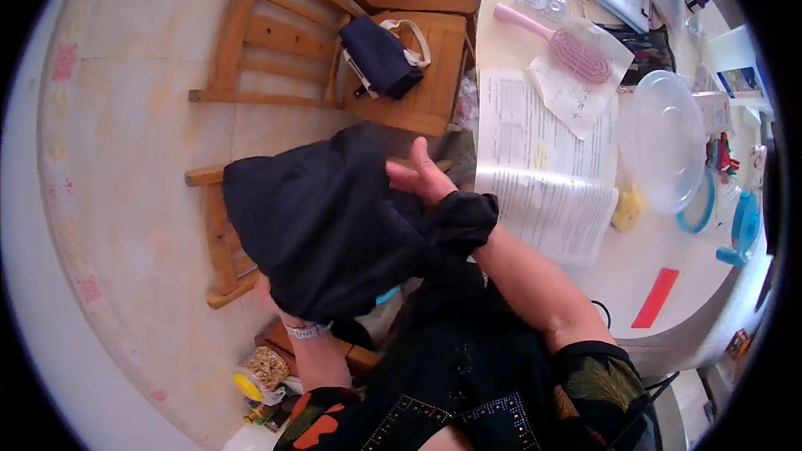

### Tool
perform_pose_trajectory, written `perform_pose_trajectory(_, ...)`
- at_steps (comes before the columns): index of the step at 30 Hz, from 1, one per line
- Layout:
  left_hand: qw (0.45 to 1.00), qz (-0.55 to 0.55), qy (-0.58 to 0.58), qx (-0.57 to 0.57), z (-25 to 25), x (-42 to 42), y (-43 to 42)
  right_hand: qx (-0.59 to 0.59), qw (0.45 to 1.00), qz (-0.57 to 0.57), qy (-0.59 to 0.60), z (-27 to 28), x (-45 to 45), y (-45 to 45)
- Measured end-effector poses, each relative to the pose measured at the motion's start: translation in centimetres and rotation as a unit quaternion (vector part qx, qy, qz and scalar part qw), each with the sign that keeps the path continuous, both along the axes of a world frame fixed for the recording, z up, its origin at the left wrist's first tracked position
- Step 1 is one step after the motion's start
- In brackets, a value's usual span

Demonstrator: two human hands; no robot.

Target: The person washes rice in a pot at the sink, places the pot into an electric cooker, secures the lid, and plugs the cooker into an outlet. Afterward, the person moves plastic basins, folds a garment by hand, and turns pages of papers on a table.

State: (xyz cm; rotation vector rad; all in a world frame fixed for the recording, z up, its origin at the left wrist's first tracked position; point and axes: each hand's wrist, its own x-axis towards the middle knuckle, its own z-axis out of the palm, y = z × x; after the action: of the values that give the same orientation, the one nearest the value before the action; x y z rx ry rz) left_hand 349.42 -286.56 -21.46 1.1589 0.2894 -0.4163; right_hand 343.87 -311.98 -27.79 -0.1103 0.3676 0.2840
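Note:
A dark black piece of cloth (317,221), which looks like a garment, is spread in front of my body. A gathered black cuff (468,221) wraps my right wrist. Beyond that cuff my right hand (426,175) sticks out, thumb raised and fingers apart, beside the cloth. My left hand (269,294) is at the lower left edge of the cloth, mostly covered by it, so its fingers are hidden. A pale wristband (307,331) circles my left wrist.
On the right, a round white table (610,301) bears printed sheets (543,209), a pink hairbrush (581,54), a clear plastic lid (664,142) and a red strip (655,298). Wooden chairs (284,33) stand ahead, one holding a navy bag (380,58). A yellow-lidded jar (263,370) is at lower left.

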Motion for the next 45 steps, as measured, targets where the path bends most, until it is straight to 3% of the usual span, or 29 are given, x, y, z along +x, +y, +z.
perform_pose_trajectory(2,1.0,0.0,-0.01,0.007,-0.2,0.2,0.3,0.015,1.0,0.009,0.02,0.0,-0.2,-0.8)
perform_pose_trajectory(4,0.997,-0.017,-0.069,0.014,-1.0,0.6,0.5,-0.041,0.999,0.007,-0.018,-0.2,-0.5,-0.6)
perform_pose_trajectory(5,0.995,-0.024,-0.099,0.018,-1.2,0.8,0.5,-0.11,0.993,0.01,-0.044,-1.2,-0.3,-0.6)
perform_pose_trajectory(8,0.996,-0.028,-0.04,0.078,-0.7,2.7,-0.1,-0.334,0.941,0.022,-0.058,-2.2,0.5,-0.4)
perform_pose_trajectory(11,0.958,-0.126,-0.129,0.224,-1.5,4.5,-0.4,-0.354,0.932,-0.015,-0.079,-5.9,1.4,0.8)
perform_pose_trajectory(14,0.777,-0.228,-0.244,0.534,-0.5,4.3,-3.1,-0.426,0.904,-0.035,-0.025,-6.9,2.2,2.2)
perform_pose_trajectory(15,0.753,-0.245,-0.264,0.551,-0.9,3.8,-4.1,-0.39,0.92,-0.035,-0.016,-6.6,2.7,2.8)
perform_pose_trajectory(16,0.688,-0.284,-0.373,0.554,-1.5,3.6,-4.9,-0.353,0.935,-0.035,-0.007,-6.0,3.3,3.4)
perform_pose_trajectory(18,0.628,-0.355,-0.427,0.546,-2.8,2.0,-6.6,-0.246,0.968,-0.045,0.01,-4.3,3.9,3.7)
perform_pose_trajectory(20,0.663,-0.359,-0.355,0.552,-2.7,0.9,-8.5,-0.102,0.992,-0.067,0.026,-2.3,4.1,3.4)
perform_pose_trajectory(24,0.672,-0.408,-0.399,0.473,-3.6,1.0,-8.7,-0.368,0.923,0.011,0.112,-3.0,4.7,2.8)
perform_pose_trajectory(26,0.689,-0.441,-0.405,0.407,-3.8,1.4,-8.4,-0.322,0.939,-0.034,0.115,-6.8,4.5,2.8)
perform_pose_trajectory(27,0.723,-0.43,-0.378,0.388,-5.2,2.0,-7.5,-0.303,0.943,-0.053,0.125,-7.0,4.5,2.7)
perform_pose_trajectory(30,0.898,-0.246,-0.137,0.338,-7.7,3.5,-6.4,-0.256,0.951,-0.061,0.165,-7.2,4.0,1.7)
perform_pose_trajectory(32,0.928,-0.214,-0.11,0.285,-9.8,4.7,-6.2,-0.239,0.953,-0.072,0.171,-6.8,4.0,1.1)
perform_pose_trajectory(35,0.949,-0.239,-0.085,0.188,-11.9,5.7,-6.6,-0.258,0.957,0.005,0.133,-6.6,4.0,0.7)
perform_pose_trajectory(39,0.944,-0.262,0.197,-0.036,-12.5,5.9,-5.5,-0.315,0.943,0.059,0.091,-6.4,4.4,0.9)
perform_pose_trajectory(42,0.934,-0.27,0.231,-0.029,-12.1,5.3,-6.1,-0.409,0.903,0.046,0.123,-7.1,4.9,0.7)
perform_pose_trajectory(45,0.94,-0.26,0.222,0.02,-15.7,4.1,-6.0,-0.539,0.831,0.101,0.099,-7.7,5.3,1.3)
